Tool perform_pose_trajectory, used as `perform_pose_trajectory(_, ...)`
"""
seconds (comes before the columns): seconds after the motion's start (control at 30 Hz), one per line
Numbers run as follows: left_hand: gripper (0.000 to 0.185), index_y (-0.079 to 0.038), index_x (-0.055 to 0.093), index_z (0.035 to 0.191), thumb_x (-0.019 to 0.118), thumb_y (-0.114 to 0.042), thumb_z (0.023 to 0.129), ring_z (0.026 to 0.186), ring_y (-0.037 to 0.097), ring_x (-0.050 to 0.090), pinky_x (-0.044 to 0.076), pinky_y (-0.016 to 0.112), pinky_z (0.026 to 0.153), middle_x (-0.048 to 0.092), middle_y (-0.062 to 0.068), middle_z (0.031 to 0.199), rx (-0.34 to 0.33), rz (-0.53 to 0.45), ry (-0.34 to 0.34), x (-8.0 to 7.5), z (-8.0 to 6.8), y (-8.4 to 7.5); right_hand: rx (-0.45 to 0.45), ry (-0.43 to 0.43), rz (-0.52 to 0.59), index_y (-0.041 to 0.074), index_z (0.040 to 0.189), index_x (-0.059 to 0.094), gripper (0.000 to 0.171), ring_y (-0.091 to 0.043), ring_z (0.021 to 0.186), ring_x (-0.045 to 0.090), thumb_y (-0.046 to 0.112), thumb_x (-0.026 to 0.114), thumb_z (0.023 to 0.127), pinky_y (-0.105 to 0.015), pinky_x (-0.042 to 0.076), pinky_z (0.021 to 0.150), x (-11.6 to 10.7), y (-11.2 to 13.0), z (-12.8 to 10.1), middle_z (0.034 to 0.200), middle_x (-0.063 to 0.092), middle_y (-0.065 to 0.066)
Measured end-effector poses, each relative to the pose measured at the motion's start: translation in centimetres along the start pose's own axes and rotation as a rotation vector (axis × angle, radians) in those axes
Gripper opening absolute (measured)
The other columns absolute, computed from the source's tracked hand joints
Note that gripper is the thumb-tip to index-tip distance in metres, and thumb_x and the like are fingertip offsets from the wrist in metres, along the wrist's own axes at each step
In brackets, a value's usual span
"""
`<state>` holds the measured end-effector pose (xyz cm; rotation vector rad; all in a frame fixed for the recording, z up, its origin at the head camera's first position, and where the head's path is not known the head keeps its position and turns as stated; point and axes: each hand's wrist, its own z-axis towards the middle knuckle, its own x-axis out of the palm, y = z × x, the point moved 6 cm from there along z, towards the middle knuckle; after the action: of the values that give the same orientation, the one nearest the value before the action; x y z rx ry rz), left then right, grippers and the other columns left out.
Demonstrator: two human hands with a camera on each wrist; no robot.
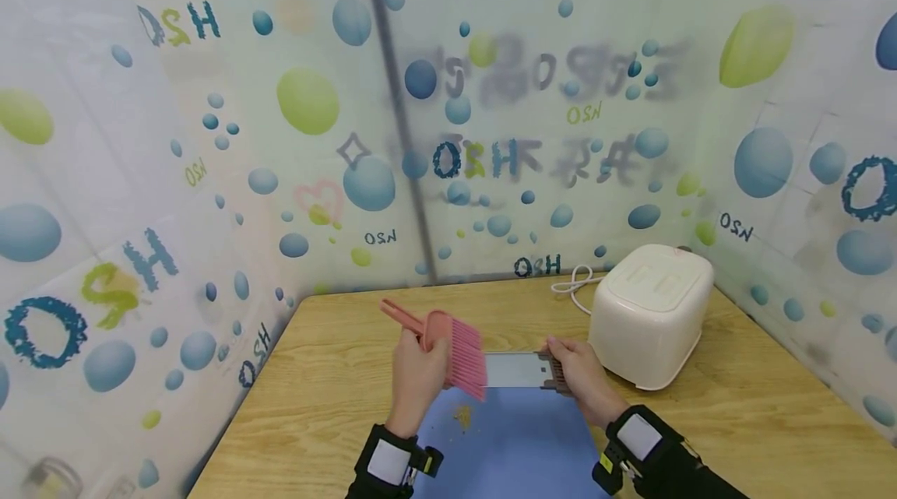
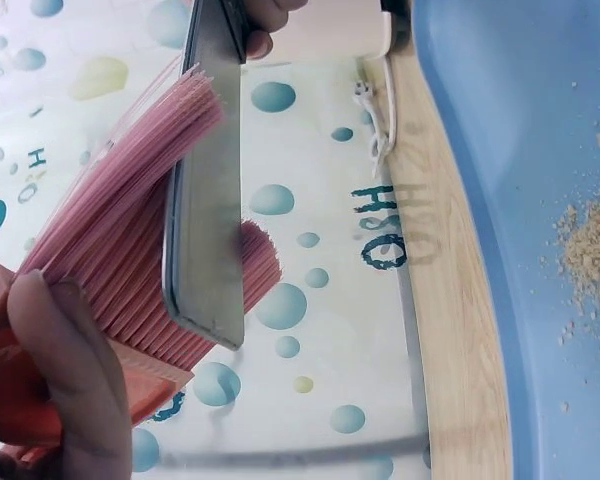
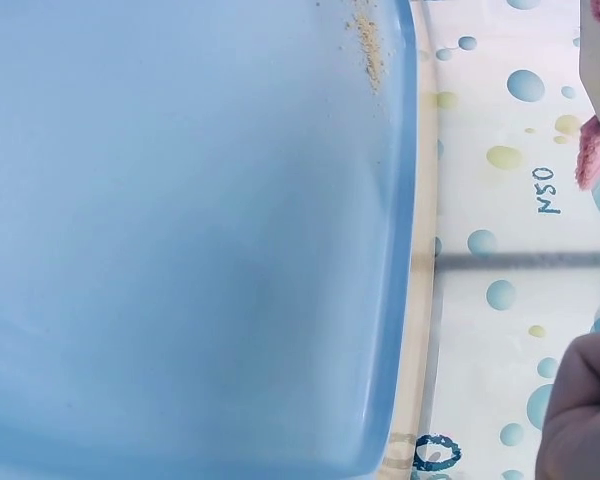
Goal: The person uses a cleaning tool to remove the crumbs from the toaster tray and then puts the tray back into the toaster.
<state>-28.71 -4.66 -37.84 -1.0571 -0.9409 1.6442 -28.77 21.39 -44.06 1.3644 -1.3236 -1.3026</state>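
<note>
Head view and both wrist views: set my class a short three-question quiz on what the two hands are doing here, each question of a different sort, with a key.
1. True or false: the left hand holds the pink brush.
2. What lies on the blue mat below the brush? A) crumbs B) coins C) water
3. Fill in: the right hand holds a flat metal ____ by its dark end.

Key
1. True; its bristles touch the tray.
2. A, a small pile of crumbs.
3. Tray, beside the white toaster on the wooden table.
</note>
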Motion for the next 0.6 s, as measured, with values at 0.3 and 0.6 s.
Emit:
perform_pose_trajectory(0.3,0.018,0.001,0.054,0.108,0.057,-0.003,0.090,0.042,0.018,0.056,0.049,0.030,0.037,0.061,0.009,0.071,-0.012,0.019,-0.021,-1.3,0.1,0.3,0.005,0.000,0.005,-0.004,0.120,0.062,0.042,-0.021,0.077,0.059,0.031,0.040,0.111,-0.030,0.047,0.062,-0.1,0.0,0.0,0.096,0.059,-0.011)
perform_pose_trajectory(0.6,0.018,0.002,0.054,0.106,0.057,-0.004,0.090,0.042,0.018,0.056,0.049,0.031,0.037,0.061,0.010,0.070,-0.005,0.027,-0.040,-2.3,0.3,0.6,0.002,0.002,-0.002,-0.005,0.120,0.062,0.043,-0.021,0.077,0.058,0.032,0.040,0.111,-0.030,0.046,0.061,0.0,0.1,0.1,0.097,0.058,-0.012)
